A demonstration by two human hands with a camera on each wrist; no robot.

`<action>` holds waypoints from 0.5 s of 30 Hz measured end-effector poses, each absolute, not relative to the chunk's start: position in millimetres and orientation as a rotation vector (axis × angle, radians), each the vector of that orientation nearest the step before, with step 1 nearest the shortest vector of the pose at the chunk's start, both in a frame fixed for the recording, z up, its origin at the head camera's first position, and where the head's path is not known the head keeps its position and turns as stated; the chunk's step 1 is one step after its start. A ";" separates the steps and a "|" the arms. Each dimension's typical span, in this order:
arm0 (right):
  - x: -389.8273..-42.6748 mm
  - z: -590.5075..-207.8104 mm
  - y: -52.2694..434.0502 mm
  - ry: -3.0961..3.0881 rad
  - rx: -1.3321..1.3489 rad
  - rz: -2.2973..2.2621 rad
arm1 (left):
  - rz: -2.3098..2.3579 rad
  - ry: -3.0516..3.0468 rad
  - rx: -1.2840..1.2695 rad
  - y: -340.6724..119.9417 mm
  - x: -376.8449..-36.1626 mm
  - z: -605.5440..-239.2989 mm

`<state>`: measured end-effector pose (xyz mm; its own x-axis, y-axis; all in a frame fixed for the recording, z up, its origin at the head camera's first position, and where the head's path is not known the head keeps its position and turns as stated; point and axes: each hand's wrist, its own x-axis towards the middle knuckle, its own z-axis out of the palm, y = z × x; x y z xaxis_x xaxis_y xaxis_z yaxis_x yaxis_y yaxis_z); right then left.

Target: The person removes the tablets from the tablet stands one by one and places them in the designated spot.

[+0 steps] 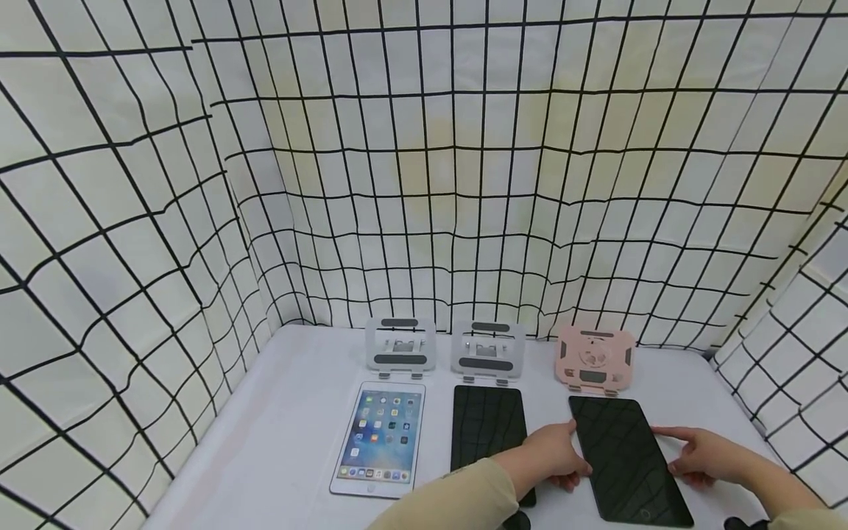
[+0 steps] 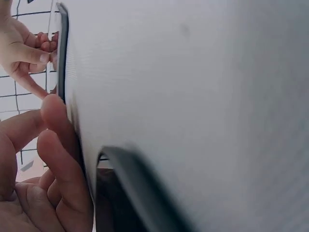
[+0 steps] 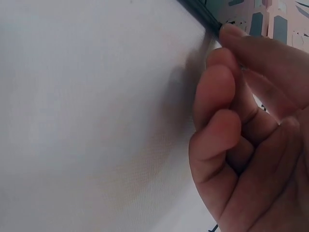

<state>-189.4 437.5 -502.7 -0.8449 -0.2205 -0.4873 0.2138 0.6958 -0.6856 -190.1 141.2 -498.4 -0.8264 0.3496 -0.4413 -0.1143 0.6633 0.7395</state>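
A black-screened tablet (image 1: 629,464) lies flat on the white table, slightly turned, between the two hands. My left hand (image 1: 553,453) touches its left edge with the fingertips, the forearm passing over a second dark tablet (image 1: 486,419). At the opposite edge is my right hand (image 1: 709,456), index finger stretched along the side and other fingers folded under. In the right wrist view a fingertip (image 3: 231,31) meets the tablet's dark edge (image 3: 200,12). The left wrist view shows the left fingers (image 2: 60,154) low against the tabletop, beside a dark edge (image 2: 63,53).
To the left lies a white tablet (image 1: 380,438) with its home screen lit. Behind the tablets stand two pale translucent cases (image 1: 400,344) and a pink case (image 1: 594,357). White walls with a black grid (image 1: 450,195) enclose the table (image 1: 265,442).
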 end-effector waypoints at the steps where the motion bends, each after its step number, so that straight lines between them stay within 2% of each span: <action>1: -188.8 -503.3 438.0 2.368 -0.005 -1.037 | 1.104 2.300 0.172 140.9 -189.5 -498.7; 15: -180.0 -502.6 438.4 2.576 0.029 -0.983 | 1.262 2.261 0.225 124.1 -189.5 -486.2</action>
